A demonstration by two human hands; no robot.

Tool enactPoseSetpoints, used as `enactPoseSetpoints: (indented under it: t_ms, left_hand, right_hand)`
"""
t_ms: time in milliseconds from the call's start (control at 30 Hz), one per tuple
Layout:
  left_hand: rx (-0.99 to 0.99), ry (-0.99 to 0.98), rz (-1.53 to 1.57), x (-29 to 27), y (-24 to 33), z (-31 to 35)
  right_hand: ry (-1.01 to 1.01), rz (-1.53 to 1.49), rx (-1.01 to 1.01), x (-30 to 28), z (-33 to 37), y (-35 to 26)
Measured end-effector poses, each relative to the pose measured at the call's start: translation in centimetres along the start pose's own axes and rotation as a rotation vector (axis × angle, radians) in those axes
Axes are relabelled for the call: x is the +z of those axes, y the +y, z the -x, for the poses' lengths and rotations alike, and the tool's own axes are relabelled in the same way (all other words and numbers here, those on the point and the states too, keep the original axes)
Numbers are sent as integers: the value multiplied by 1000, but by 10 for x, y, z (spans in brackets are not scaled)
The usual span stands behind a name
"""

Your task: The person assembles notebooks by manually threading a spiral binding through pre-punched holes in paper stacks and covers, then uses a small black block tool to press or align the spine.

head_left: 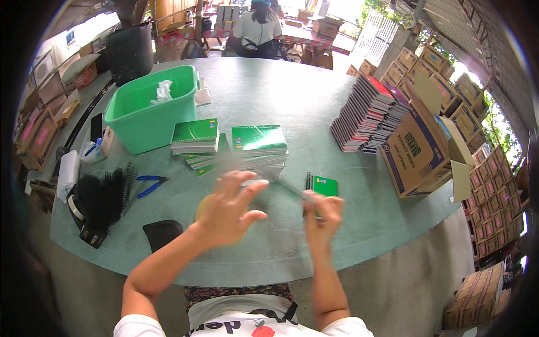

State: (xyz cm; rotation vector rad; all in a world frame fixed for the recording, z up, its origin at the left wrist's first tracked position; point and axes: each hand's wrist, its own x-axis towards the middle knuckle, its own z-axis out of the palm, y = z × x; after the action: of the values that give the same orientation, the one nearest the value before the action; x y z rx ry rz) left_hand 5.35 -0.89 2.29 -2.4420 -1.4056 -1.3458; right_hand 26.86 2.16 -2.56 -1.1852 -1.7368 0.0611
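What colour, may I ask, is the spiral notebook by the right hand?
The spiral notebook is green, best seen in the head view.

We see a broad grey-green table [309, 95] with grey floor [412, 275] around its near side. Beyond its far edge, we see a red-topped table [303, 37]; beyond its far right stands a white ribbed panel [375, 33]. Stacked brown cartons [494, 202] rise right of the table, under a sloping roof [502, 62]. Daylight enters behind it, glaring off its top.
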Motion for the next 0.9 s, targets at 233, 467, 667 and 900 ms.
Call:
enactPoseSetpoints:
  t_ms: [233, 467, 667, 900]
  left_hand:
    - [-49, -142, 23, -2, -28, 35]
    - [-50, -190, 81, 4, -30, 41]
    - [-45, -161, 92, 4, -37, 45]
    - [-245, -133, 86, -23, -53, 76]
  right_hand:
    - [-321, 402, -91, -33, 37, 114]
    - [-227, 286, -81, -21, 54, 111]
    - [-302, 246, -140, -12, 48, 107]
    - [-319, 302, -155, -9, 49, 107]
